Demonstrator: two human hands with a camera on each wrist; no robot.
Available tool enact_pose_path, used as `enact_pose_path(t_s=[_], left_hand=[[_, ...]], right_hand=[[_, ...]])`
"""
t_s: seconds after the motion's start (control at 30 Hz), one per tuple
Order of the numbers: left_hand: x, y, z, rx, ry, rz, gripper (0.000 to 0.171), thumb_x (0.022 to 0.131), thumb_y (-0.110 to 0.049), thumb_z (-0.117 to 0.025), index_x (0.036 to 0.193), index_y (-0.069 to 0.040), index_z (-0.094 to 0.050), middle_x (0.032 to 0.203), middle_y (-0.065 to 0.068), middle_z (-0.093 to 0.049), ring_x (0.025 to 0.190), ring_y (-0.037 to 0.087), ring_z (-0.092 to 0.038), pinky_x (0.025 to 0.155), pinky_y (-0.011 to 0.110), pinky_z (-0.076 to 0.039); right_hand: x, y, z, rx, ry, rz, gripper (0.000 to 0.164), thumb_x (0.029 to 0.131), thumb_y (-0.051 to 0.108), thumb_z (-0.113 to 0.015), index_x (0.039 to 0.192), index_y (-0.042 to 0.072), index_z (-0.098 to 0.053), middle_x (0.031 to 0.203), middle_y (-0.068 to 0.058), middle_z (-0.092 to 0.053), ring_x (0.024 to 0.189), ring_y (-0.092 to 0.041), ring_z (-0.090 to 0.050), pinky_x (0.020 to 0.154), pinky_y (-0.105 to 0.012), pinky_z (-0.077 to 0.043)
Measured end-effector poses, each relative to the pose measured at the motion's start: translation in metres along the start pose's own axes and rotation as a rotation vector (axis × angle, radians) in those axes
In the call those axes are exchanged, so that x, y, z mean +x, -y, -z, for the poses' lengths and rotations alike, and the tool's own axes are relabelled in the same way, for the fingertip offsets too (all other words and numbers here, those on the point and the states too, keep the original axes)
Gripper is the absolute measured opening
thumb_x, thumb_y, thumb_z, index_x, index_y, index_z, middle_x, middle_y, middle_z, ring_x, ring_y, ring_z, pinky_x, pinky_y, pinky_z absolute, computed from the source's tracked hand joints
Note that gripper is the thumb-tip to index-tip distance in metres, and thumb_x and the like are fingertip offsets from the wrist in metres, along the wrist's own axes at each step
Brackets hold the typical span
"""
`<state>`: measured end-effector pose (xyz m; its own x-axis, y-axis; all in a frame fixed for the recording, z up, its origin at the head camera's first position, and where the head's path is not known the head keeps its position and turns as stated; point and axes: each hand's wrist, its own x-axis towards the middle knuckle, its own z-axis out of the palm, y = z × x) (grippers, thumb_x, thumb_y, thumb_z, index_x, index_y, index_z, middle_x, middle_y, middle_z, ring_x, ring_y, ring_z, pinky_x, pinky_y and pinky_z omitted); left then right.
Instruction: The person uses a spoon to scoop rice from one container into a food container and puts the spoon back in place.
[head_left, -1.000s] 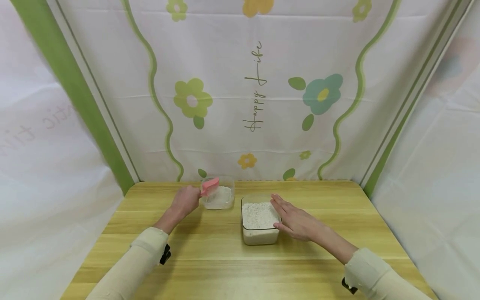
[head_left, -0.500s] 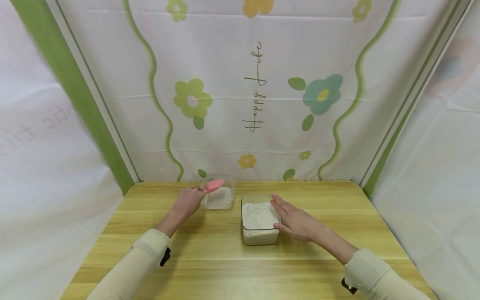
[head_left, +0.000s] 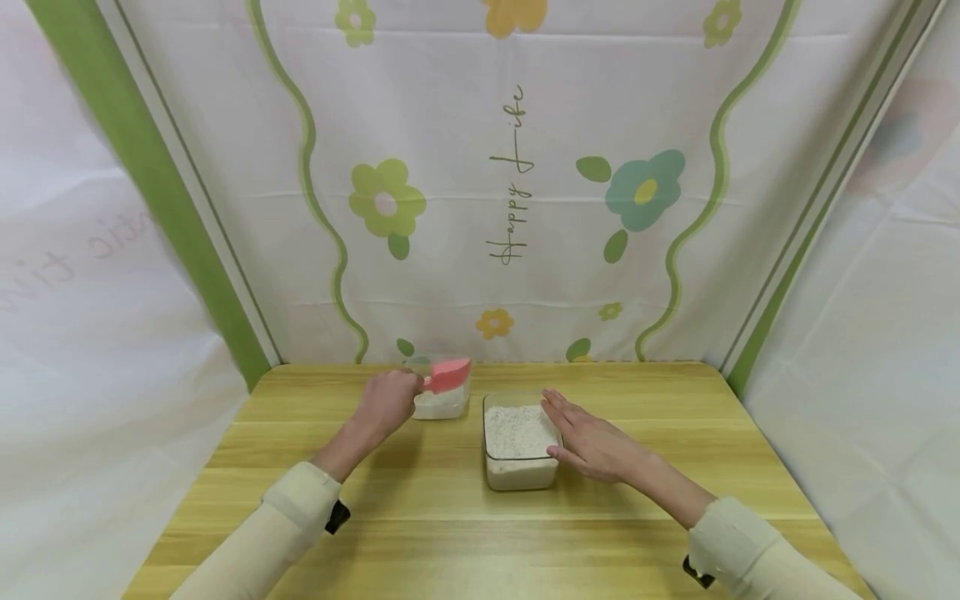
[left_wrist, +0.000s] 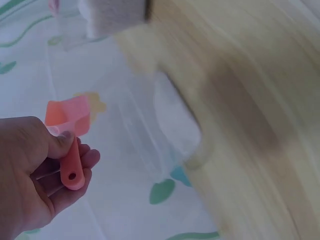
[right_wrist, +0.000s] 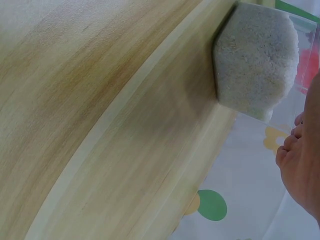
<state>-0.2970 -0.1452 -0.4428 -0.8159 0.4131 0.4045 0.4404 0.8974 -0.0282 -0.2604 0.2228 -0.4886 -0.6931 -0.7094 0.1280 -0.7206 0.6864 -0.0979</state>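
My left hand [head_left: 390, 402] grips a pink scoop [head_left: 451, 375] by its handle, thumb on top. The left wrist view shows the scoop's bowl [left_wrist: 68, 116] with its pink inner wall bare. It is above a small clear container [head_left: 442, 413] with a layer of white contents, partly hidden by the scoop. Flat fingers of my right hand [head_left: 596, 439] rest against the right side and rim of a larger clear square container [head_left: 522, 475]. White grains [right_wrist: 257, 57], resembling rice, fill much of that larger container.
Both containers stand on a wood-grain table [head_left: 450, 542], the small one near the back edge. A white curtain [head_left: 450, 275] with printed flowers hangs right behind the table, and more cloth hangs at both sides.
The left hand has moved right and the scoop has shifted rightward over the small container, its bowl now turned more on its side. The right hand and larger container stay put.
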Motion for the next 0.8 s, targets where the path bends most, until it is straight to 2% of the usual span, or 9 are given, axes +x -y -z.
enact_pose_path(t_s=[0.2, 0.27, 0.37, 0.47, 0.53, 0.7, 0.8], left_hand=[[0.005, -0.022, 0.021, -0.002, 0.013, -0.048, 0.013, 0.081, -0.002, -0.079, 0.075, -0.014, -0.077, 0.064, -0.001, -0.064, 0.051, 0.007, -0.045, 0.041, 0.023, -0.032], [0.007, -0.030, 0.027, 0.010, 0.019, -0.062, 0.015, 0.080, 0.000, -0.078, 0.078, -0.015, -0.079, 0.068, -0.002, -0.067, 0.053, 0.007, -0.050, 0.041, 0.022, -0.030], [0.009, -0.042, 0.033, 0.021, 0.014, -0.094, 0.017, 0.079, 0.000, -0.079, 0.081, -0.017, -0.080, 0.073, -0.002, -0.071, 0.059, 0.010, -0.062, 0.043, 0.022, -0.040], [0.013, -0.053, 0.038, 0.032, 0.005, -0.133, 0.020, 0.078, 0.002, -0.078, 0.079, -0.018, -0.080, 0.075, -0.003, -0.073, 0.066, 0.014, -0.069, 0.047, 0.025, -0.049], [0.015, -0.061, 0.042, 0.050, 0.006, -0.162, 0.019, 0.078, 0.001, -0.079, 0.077, -0.018, -0.080, 0.074, -0.003, -0.072, 0.065, 0.014, -0.068, 0.049, 0.027, -0.050], [0.020, -0.078, 0.045, 0.120, 0.076, -0.173, 0.018, 0.081, -0.001, -0.077, 0.074, -0.018, -0.075, 0.074, -0.001, -0.067, 0.061, 0.015, -0.063, 0.044, 0.031, -0.047], [0.022, -0.088, 0.043, 0.173, 0.061, -0.205, 0.024, 0.081, 0.003, -0.074, 0.071, -0.018, -0.072, 0.071, -0.001, -0.066, 0.057, 0.013, -0.059, 0.042, 0.029, -0.045]], right_hand=[[-0.002, -0.001, -0.002, 0.004, 0.003, -0.005, 0.073, 0.106, 0.047, -0.039, 0.158, 0.000, -0.018, 0.165, -0.019, -0.018, 0.153, -0.031, -0.021, 0.118, -0.046, -0.032], [-0.001, -0.001, -0.002, 0.009, 0.002, -0.007, 0.073, 0.106, 0.047, -0.040, 0.158, 0.000, -0.018, 0.166, -0.019, -0.018, 0.153, -0.030, -0.020, 0.118, -0.046, -0.032], [0.000, 0.000, 0.000, 0.018, 0.003, -0.008, 0.073, 0.106, 0.047, -0.040, 0.158, 0.000, -0.018, 0.166, -0.018, -0.017, 0.154, -0.030, -0.020, 0.118, -0.046, -0.032], [0.001, 0.001, 0.001, 0.019, 0.005, -0.007, 0.073, 0.106, 0.046, -0.040, 0.158, 0.000, -0.018, 0.166, -0.017, -0.016, 0.153, -0.030, -0.020, 0.119, -0.046, -0.031], [0.000, 0.001, 0.001, 0.015, 0.005, -0.005, 0.073, 0.106, 0.046, -0.041, 0.157, -0.001, -0.019, 0.166, -0.017, -0.016, 0.153, -0.031, -0.021, 0.119, -0.046, -0.031], [0.000, 0.001, 0.002, 0.001, -0.010, 0.012, 0.073, 0.106, 0.046, -0.041, 0.156, -0.003, -0.022, 0.165, -0.020, -0.019, 0.152, -0.033, -0.024, 0.117, -0.047, -0.033], [0.000, 0.001, 0.002, -0.002, -0.019, 0.017, 0.072, 0.106, 0.046, -0.041, 0.156, -0.004, -0.024, 0.165, -0.020, -0.019, 0.152, -0.034, -0.025, 0.116, -0.047, -0.034]])
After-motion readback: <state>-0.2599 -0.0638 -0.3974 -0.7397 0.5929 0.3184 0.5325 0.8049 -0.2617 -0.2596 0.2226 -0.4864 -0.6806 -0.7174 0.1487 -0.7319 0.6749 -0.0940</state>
